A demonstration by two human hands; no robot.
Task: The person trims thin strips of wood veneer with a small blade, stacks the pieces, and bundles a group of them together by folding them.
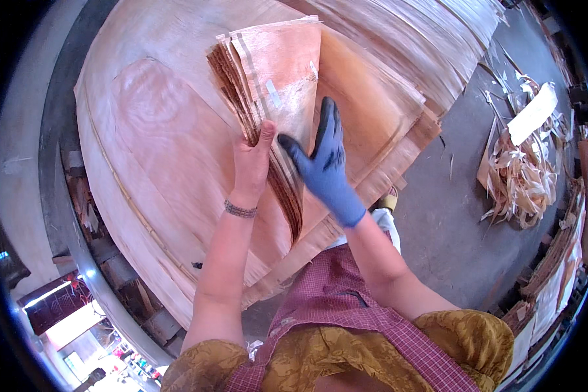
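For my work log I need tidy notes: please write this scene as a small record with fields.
Held item: veneer bundle, layered thin sheets
Left hand: bare, gripping the bundle's left side
Left wrist: bracelet
Right hand: blue glove, thumb and fingers spread
Underneath: larger veneer sheets
Floor, right: scrap pile

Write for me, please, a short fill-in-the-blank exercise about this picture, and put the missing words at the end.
1. The glove on the right hand is mostly ____.
2. The bare hand gripping the stack of thin sheets is the ____ one.
3. A bracelet circles the ____ of the bare arm.
4. The pile of scraps on the floor lies to the person's ____.

Missing words: blue; left; wrist; right.
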